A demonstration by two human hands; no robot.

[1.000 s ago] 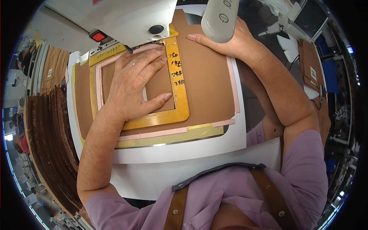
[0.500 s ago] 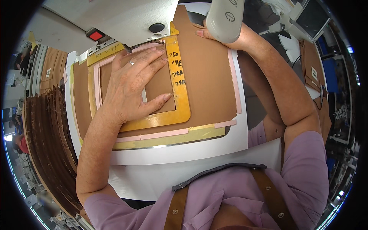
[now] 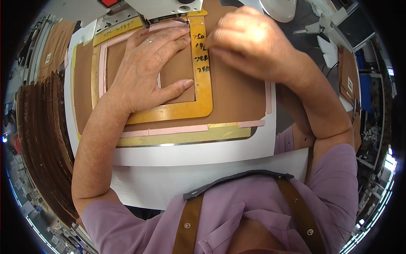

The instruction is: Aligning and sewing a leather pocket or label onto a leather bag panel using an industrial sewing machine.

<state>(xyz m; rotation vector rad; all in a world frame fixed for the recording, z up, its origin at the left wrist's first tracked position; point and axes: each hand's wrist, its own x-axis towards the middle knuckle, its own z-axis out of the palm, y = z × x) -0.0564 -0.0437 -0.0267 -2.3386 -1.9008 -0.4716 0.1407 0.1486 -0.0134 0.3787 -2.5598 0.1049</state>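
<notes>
My left hand (image 3: 148, 70) lies flat, fingers outstretched, on a brown sheet of material (image 3: 177, 80) inside a yellow frame (image 3: 203, 95) edged with pink strips. Its fingertips reach close to the presser foot and needle area (image 3: 186, 21) of a sewing machine. Handwritten marks run down the frame's right bar. My right hand (image 3: 253, 44) is raised over the right part of the brown material, just right of that bar. Its fingers are curled together and blurred by motion, so whether anything is in them cannot be made out.
The white machine head (image 3: 163, 7) spans the top. A white lamp-like housing (image 3: 279, 8) stands at the upper right. White sheeting (image 3: 203, 156) lies under the work. Stacked brown pieces (image 3: 44, 127) stand on the left, with more brown panels (image 3: 347, 78) at the far right.
My right hand has come from beside the white housing toward the frame's right bar, its fingers curling. My left hand remains flat on the brown material. The whole view has shifted slightly.
</notes>
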